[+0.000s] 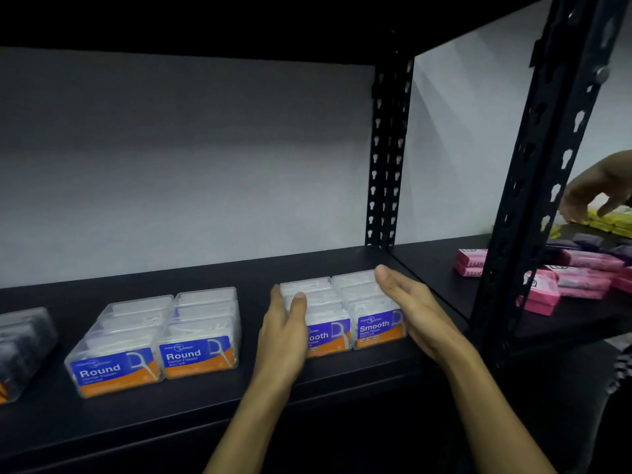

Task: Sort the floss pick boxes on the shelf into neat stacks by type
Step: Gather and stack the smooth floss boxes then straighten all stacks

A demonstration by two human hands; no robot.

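Both hands, left [285,331] and right [415,307], flank the Smooth boxes [345,309], fingers straight, touching them.

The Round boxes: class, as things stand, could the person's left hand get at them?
Probably yes. The left hand rests flat against the Smooth boxes, and the Round boxes sit just to its left on the same shelf, with only bare shelf between them.

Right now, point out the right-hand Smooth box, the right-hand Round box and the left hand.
Smooth box [379,328]: head view, front label.
Round box [196,354]: head view, front label.
Left hand [285,325]: head view, back of hand.
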